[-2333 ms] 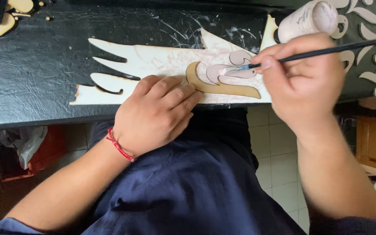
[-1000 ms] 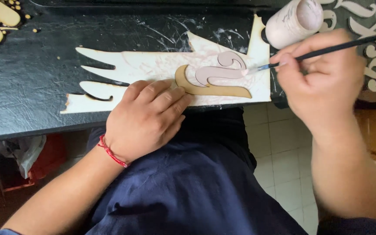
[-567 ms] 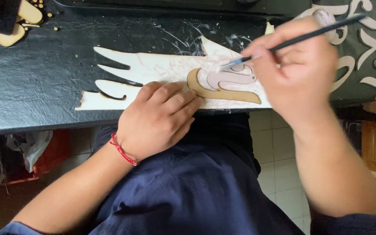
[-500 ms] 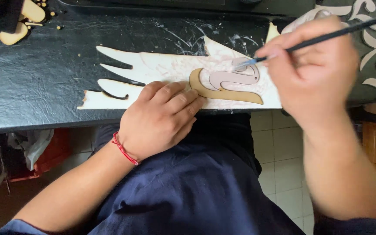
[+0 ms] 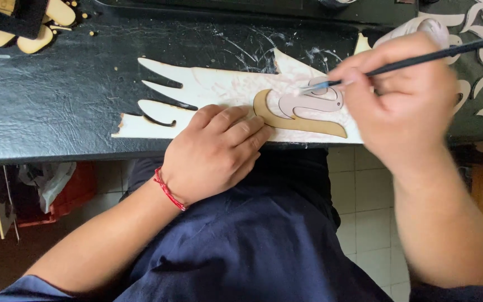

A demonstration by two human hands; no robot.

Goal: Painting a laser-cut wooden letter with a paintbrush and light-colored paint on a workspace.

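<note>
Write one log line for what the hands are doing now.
left hand: pressing wooden cutout | right hand: holding paintbrush | bristles: on grey curl

Both forearms bare. Thin red braided cord bracelet [image 5: 169, 189] on the left wrist, just behind the left hand [image 5: 216, 151]. Right hand [image 5: 403, 100] wears nothing. Dark navy short sleeves at lower corners, dark navy cloth garment [image 5: 252, 246] over the lap.
</note>
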